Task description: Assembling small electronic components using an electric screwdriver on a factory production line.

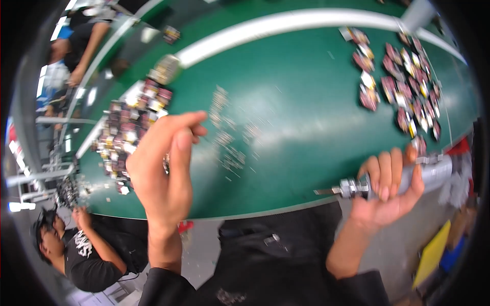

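My right hand (389,178) is wrapped round a grey electric screwdriver (423,176) at the near right edge of the table. The tool lies nearly level, its thin bit pointing left. My left hand (166,166) hovers over the left part of the green table, blurred by motion, with its index finger reaching right and other fingers curled. A small dark bit shows between thumb and palm; what it is I cannot make out. Just beyond those fingertips, many small silvery screw-like pieces (234,158) lie scattered on the green table (291,117).
Left of my hand is a dense pile of small dark-and-pink parts (125,122), with a round pale container (166,69) behind it. More such parts (411,84) spread at the far right. A white strip (286,23) bounds the far side. Other people (87,255) work at the left.
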Demonstrator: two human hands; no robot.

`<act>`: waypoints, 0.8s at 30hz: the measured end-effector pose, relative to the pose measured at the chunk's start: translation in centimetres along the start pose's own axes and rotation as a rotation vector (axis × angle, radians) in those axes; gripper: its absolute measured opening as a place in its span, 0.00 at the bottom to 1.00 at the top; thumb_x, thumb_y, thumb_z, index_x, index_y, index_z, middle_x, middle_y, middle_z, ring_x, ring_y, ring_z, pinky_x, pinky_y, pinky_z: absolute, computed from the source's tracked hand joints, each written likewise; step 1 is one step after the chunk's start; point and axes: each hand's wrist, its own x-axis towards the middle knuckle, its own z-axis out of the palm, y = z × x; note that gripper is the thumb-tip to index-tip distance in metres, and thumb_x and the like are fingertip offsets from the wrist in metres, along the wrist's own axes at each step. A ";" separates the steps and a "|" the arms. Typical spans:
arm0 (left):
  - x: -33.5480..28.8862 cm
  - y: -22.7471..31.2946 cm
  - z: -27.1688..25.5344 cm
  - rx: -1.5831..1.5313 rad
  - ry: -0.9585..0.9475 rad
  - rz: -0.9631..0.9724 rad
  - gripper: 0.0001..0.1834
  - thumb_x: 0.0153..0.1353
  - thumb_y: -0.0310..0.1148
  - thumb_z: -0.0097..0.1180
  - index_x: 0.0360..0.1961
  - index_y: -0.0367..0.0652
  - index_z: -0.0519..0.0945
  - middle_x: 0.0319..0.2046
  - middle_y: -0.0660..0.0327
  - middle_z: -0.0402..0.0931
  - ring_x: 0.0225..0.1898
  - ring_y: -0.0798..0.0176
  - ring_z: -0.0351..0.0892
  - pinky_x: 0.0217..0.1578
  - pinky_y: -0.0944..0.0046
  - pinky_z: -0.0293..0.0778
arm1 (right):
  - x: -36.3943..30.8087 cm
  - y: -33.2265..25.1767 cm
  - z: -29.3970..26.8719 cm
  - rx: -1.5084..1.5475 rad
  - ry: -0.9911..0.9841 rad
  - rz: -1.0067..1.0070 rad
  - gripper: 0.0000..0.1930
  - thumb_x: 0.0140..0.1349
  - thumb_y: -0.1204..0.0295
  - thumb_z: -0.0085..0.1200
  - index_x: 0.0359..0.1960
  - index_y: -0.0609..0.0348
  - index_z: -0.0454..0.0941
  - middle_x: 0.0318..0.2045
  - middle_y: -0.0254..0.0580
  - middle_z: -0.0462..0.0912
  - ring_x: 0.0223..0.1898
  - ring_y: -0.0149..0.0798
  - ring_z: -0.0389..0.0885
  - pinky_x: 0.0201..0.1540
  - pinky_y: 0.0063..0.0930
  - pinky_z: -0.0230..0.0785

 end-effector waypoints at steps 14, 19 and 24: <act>16.3 -16.9 1.1 0.681 -0.099 -0.222 0.23 0.56 0.38 0.57 0.47 0.33 0.72 0.36 0.39 0.80 0.41 0.37 0.80 0.44 0.46 0.76 | 0.1 0.2 -2.3 0.107 0.039 0.125 0.11 0.67 0.64 0.40 0.40 0.59 0.65 0.10 0.33 0.61 0.11 0.30 0.59 0.18 0.26 0.56; 17.2 -17.4 1.3 0.777 -0.159 -0.298 0.25 0.56 0.39 0.57 0.48 0.29 0.70 0.36 0.37 0.79 0.41 0.38 0.80 0.44 0.47 0.76 | 0.3 0.2 -2.5 0.100 0.029 0.159 0.11 0.67 0.64 0.40 0.39 0.60 0.66 0.10 0.34 0.61 0.11 0.30 0.59 0.18 0.27 0.57; 18.3 -20.6 -0.1 0.815 -0.149 -0.177 0.28 0.56 0.39 0.58 0.53 0.30 0.69 0.41 0.38 0.76 0.44 0.38 0.78 0.47 0.49 0.75 | 0.5 0.3 -2.1 0.097 0.047 0.157 0.10 0.68 0.65 0.40 0.39 0.59 0.65 0.10 0.34 0.60 0.11 0.30 0.60 0.18 0.26 0.58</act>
